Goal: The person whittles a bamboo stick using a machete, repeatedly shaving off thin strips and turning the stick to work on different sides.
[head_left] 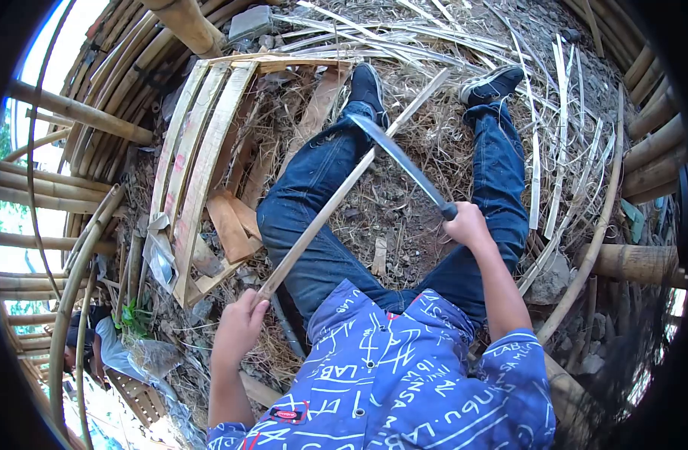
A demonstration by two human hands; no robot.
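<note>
My left hand [243, 324] is closed round the near end of a long, narrow bamboo strip [314, 229], which slants up and away across my left leg. In my right hand [466, 225] is the dark handle of a long-bladed knife [404, 161]. Its blade points up and to the left and crosses over the strip near the strip's far half. My fingers wrap fully round both. Between my outstretched legs, a small wood chip [379, 256] lies on the bare soil.
A slatted wooden crate [209, 157] lies to my left. Thin pale strips [404, 37] are scattered ahead and at right over straw. Bamboo poles [81, 112] form walls on both sides. Another person [96, 341] is at the lower left. A grey block [251, 22] stands at the back.
</note>
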